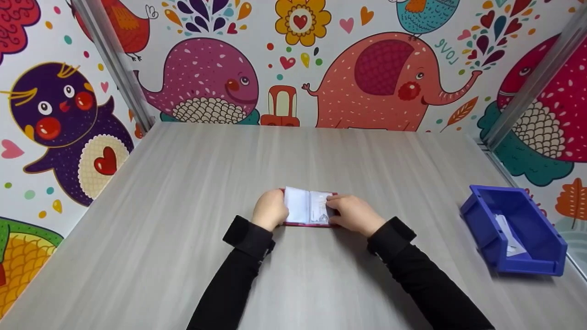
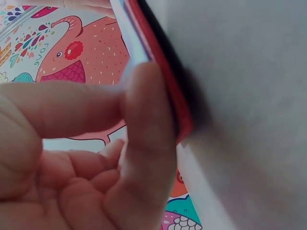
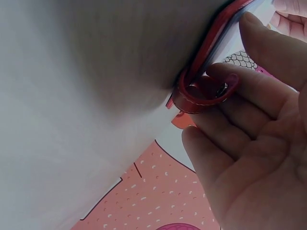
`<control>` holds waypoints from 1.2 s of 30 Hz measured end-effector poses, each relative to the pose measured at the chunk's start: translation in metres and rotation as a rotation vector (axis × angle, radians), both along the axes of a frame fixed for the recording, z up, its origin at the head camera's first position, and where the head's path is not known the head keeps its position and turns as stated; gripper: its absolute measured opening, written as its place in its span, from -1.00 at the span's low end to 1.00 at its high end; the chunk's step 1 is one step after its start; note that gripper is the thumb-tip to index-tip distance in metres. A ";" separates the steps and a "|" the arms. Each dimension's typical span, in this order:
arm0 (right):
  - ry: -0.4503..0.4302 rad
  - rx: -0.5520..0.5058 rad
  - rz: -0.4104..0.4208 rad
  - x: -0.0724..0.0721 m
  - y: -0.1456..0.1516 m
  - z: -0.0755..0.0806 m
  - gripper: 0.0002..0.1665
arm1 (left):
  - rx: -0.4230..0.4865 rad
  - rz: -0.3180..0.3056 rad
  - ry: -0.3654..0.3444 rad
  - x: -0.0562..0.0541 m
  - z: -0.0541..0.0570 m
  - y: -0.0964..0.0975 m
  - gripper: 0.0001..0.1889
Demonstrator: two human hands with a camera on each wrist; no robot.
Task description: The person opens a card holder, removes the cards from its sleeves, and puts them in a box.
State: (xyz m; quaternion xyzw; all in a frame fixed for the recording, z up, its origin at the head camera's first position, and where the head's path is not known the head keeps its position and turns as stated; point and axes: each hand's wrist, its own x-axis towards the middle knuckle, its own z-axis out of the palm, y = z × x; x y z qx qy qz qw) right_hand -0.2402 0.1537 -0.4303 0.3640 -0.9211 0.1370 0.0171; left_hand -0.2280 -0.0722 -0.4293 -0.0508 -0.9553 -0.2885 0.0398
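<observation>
A red card holder (image 1: 297, 207) lies open on the table, with whitish sleeves spread and a printed card (image 1: 319, 206) in the right-hand side. My left hand (image 1: 269, 211) pinches the left edge; in the left wrist view the thumb and index finger meet on the sleeves, beside the red cover (image 2: 165, 72). At the right edge my right hand (image 1: 357, 214) grips the holder, thumb on the inside face. A curled red strap (image 3: 194, 103) with a metal snap rests against the right fingers in the right wrist view.
A blue plastic bin (image 1: 532, 266) stands on the right side of the table (image 1: 192, 183), with white pieces (image 1: 510, 236) in it. Walls with cartoon animals enclose the table at the back and both sides, with metal posts (image 1: 117, 68) at the corners.
</observation>
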 end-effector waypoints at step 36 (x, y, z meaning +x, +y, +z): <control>0.012 -0.002 0.026 -0.002 0.002 -0.003 -0.88 | -0.064 0.049 0.134 0.007 0.007 0.011 -0.96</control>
